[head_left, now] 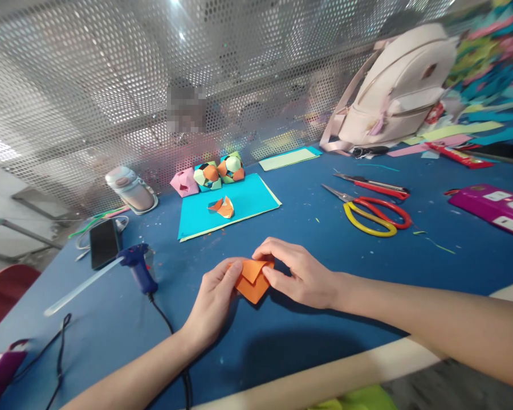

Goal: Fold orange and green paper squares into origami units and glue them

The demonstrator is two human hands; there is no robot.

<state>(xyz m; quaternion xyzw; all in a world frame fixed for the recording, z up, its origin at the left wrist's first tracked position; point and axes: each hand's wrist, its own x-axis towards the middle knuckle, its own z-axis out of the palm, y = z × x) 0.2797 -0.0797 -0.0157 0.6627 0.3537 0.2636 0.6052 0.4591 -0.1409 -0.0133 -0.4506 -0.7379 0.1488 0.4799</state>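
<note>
Between my two hands is a folded piece of orange paper (253,285), with a flap turned down at its top and a corner toward me. My left hand (216,290) pinches its left edge between thumb and fingers. At the right edge, my right hand (297,273) grips the paper with thumb and fingertips. Beyond my hands, a small folded orange paper piece (223,207) lies on a stack of blue sheets (248,193). Three folded-paper balls stand behind it: a pink one (185,182) and two multicoloured ones (208,175).
Scissors (370,213) and a red cutter knife (378,187) lie at right, near a purple case (493,206). At left are a blue glue gun (140,267) with its cord, a phone (104,242) and a bottle (130,189). A backpack (397,91) stands against the perforated metal panel (256,62).
</note>
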